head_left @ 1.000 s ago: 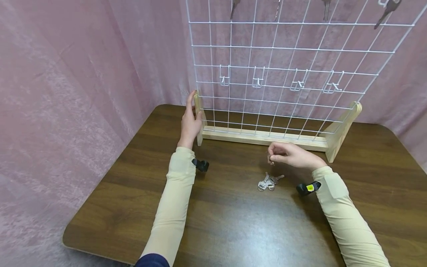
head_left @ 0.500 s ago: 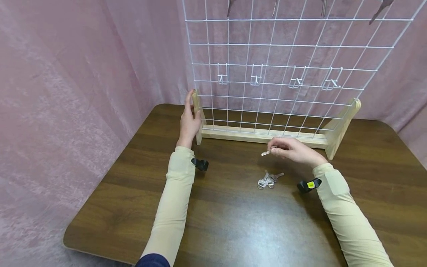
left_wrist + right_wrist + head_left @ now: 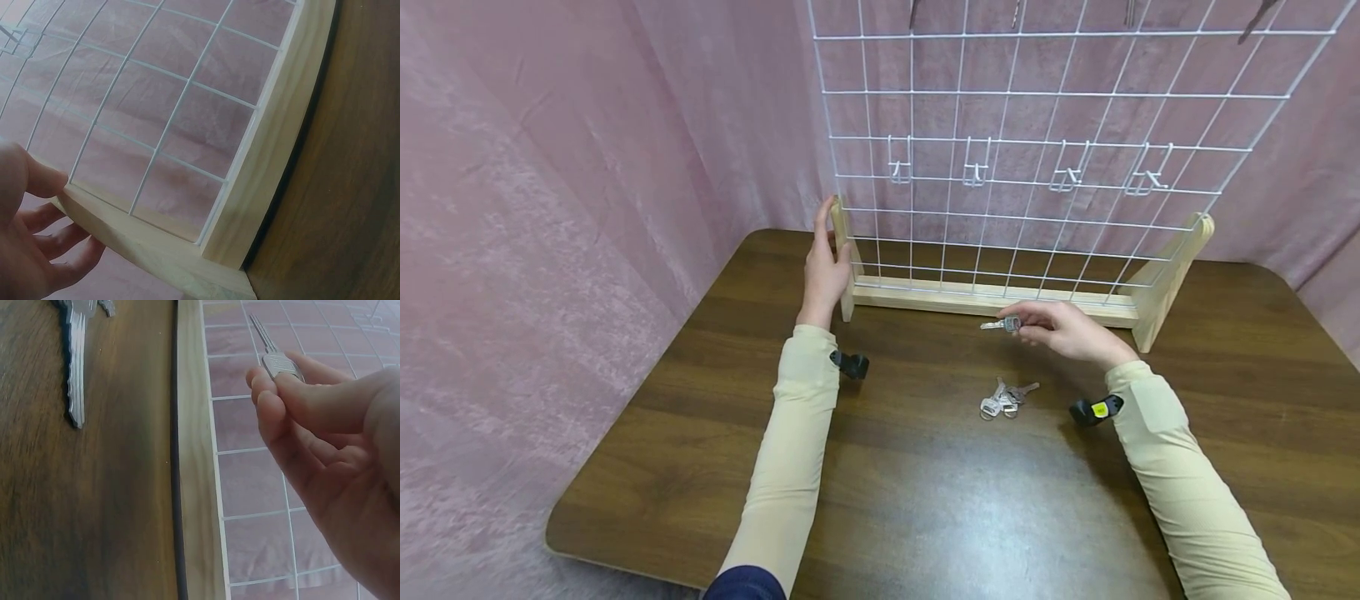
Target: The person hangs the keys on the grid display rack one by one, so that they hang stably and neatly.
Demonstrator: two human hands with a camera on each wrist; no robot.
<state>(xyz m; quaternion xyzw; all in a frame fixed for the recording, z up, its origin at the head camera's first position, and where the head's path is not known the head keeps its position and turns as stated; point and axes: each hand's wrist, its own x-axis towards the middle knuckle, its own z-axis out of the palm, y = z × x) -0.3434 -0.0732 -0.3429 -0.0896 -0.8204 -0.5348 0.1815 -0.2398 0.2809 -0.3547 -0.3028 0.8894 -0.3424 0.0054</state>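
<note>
My left hand [image 3: 826,275] grips the left wooden end piece [image 3: 842,229] of a stand that holds a white wire grid. In the left wrist view, the thumb lies on one side of that wood and the fingers on the other. Low in front of the stand's base bar, my right hand [image 3: 1063,329] pinches a silver key [image 3: 994,325] by its head, between thumb and fingers. The key's blade points left in the head view. On the table below lies a small pile of keys [image 3: 1000,403], some with rings. One loose key [image 3: 76,369] shows large in the right wrist view.
Several white hooks [image 3: 976,173] hang in a row across the grid, with nothing on them. Higher up, several keys [image 3: 1257,21] hang, cut off by the frame's top edge. The brown wooden table [image 3: 700,433] has rounded corners; pink curtains [image 3: 587,208] stand behind.
My right hand has risen slightly toward the base bar, and the key in its fingers has turned from pointing down to pointing left. The left hand keeps its grip on the wood.
</note>
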